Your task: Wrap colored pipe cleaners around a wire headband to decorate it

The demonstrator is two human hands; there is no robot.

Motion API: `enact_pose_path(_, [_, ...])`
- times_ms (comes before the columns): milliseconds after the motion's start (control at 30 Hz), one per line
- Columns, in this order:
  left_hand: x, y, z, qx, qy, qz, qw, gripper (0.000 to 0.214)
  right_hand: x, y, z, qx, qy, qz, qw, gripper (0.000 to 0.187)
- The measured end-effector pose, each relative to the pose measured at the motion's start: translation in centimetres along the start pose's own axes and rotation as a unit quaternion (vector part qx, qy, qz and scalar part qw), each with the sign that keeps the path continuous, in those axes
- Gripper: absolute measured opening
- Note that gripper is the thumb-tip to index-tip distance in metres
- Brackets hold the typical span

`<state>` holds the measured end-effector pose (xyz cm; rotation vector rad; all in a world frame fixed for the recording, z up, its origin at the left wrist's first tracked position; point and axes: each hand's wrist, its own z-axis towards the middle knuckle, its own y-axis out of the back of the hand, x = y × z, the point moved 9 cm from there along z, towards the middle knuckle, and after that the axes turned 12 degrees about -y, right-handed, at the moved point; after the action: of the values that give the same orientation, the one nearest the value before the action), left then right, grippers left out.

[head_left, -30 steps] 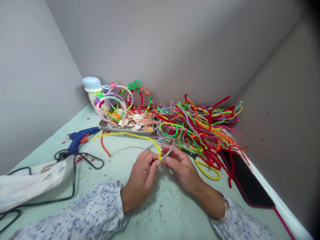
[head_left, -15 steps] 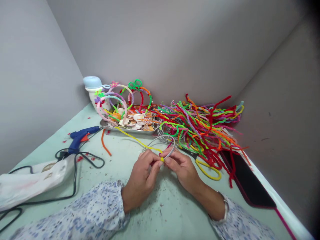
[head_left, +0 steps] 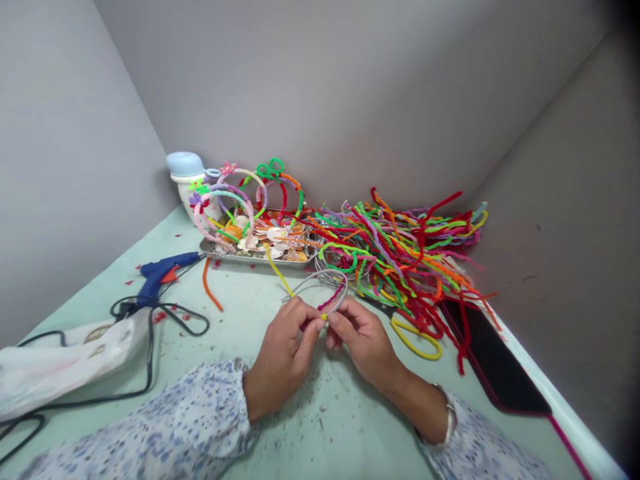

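Fingertips of my left hand and my right hand meet in front of me, both closed in a pinch. Between them is one end of a thin grey headband, its curve standing up beyond the fingers. A yellow pipe cleaner makes a small wrapped knot at the pinch, and its free length reaches out past my left hand. A dark pink pipe cleaner lies along the hoop's inside; whether it is attached I cannot tell.
A metal tray of shells bears finished fuzzy headbands beside a blue-lidded bottle. Right of it lie heaped pipe cleaners, yellow-handled scissors and a black pad. At left are a glue gun and plastic bag.
The yellow pipe cleaner's free end has swung right and upright, and less of it shows. Dark pink shows more within the hoop. My right hand's fingers have shifted slightly.
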<state>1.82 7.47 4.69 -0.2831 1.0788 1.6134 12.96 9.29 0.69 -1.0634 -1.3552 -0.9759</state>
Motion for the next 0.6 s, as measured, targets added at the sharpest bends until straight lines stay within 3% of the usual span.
enact_pose_path(600, [-0.5, 0.4, 0.2, -0.015, -0.04, 0.075, 0.996, 0.014, 0.9, 0.5, -0.1, -0.053, -0.01, -0.068, 0.996, 0.027])
